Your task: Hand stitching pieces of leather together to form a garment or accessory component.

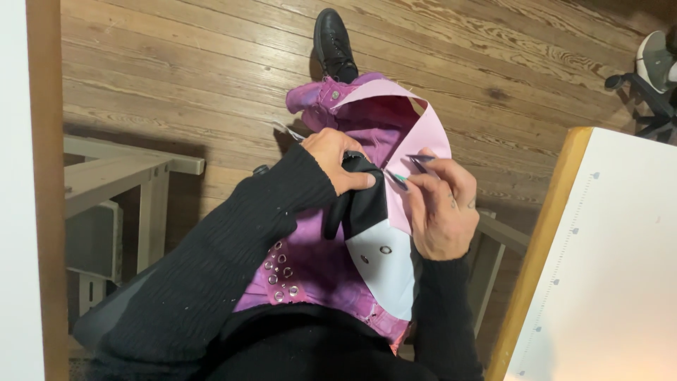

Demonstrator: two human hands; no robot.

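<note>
This looks like a sewing or craft workshop. A white worktop (620, 268) with a ruler scale along its wooden edge stands on a bare plank floor (211, 70). A pale wooden frame (134, 169) stands opposite.

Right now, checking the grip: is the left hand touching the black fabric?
Touching. The head view shows the left hand with its thumb pressed on the black fabric, no gap between them.

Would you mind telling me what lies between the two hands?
In the head view, black fabric fills the gap between the left hand and the right hand. The left pinches it, and it runs down into a white piece with small holes.
</note>
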